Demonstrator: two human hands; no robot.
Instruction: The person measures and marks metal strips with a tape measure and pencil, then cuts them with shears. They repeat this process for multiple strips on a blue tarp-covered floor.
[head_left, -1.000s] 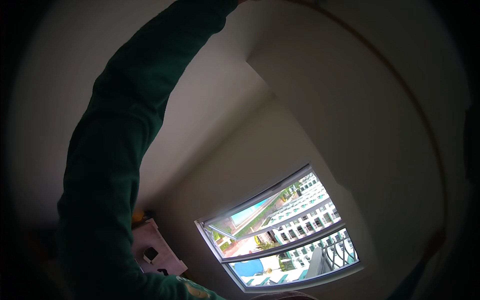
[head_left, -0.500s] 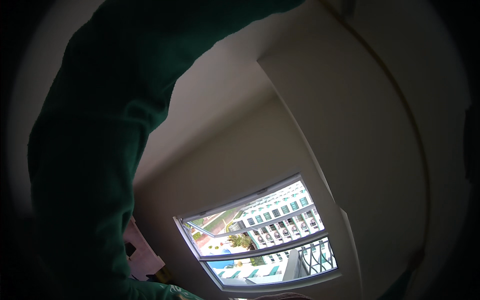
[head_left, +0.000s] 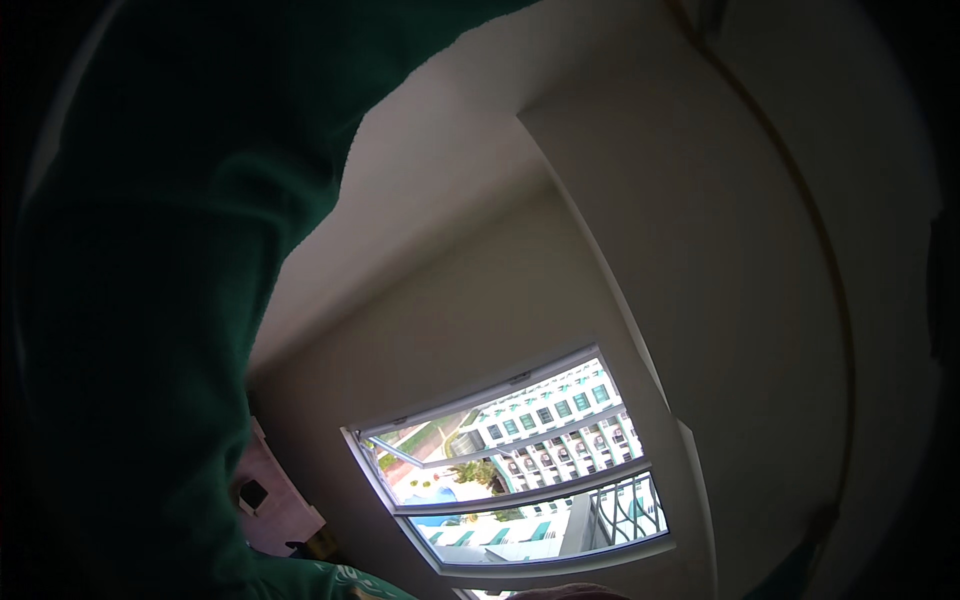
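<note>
Sleeve (head_left: 170,280) in dark green is what fills our view: our left arm is raised across the left half of the picture, running from the lower edge up and over to the top, very close to the camera and in shadow. We see only cloth; the left hand lies past the upper rim, so we cannot tell whether it is open, closed or gripping anything. Our right hand does not show at all.

Just beside the sleeve's inner edge we look at a pale ceiling (head_left: 440,180), and below it a cream wall (head_left: 470,330). To the right of these a broad white panel (head_left: 720,260) stands out in front of the wall, with a thin dark line curving down its right side.

Low in the wall a window (head_left: 515,465) with white frame bars is lit from outside; through it we see white buildings with teal trim and some greenery. Between the sleeve and the window, at the lower left, a pinkish boxy object (head_left: 275,495) sits in dim light, too dark to identify.
</note>
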